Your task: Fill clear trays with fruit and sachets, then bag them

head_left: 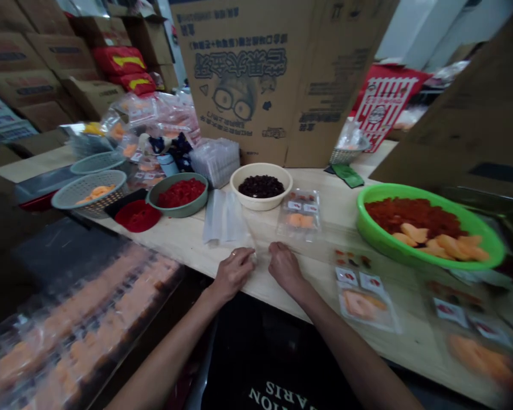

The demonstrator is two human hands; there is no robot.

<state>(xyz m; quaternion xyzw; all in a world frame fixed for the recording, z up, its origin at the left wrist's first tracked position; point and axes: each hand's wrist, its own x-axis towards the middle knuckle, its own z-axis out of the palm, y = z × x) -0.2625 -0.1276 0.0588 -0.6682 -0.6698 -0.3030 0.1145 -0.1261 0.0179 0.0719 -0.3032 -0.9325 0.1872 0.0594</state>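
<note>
My left hand (234, 272), with a ring on one finger, is at the table's front edge, its fingers pinched together. A small shiny clear bit shows at its fingertips, too faint to name. Just to its right, my right hand (284, 266) has its fingers curled closed; anything in them is hidden. Behind my left hand lies a stack of clear plastic bags (224, 219). Beyond my right hand is a filled clear packet (300, 215) with orange pieces and small labelled sachets. A cream bowl (261, 202) of dark dried pieces stands behind both hands.
A green basin (427, 259) with red and orange pieces stands right, near another filled packet (365, 293). Left are a grey-green bowl (182, 210) of red pieces, a red dish (137, 216) and colander (89, 196). A large carton (282, 85) stands behind; packed trays (81, 330) lie lower left.
</note>
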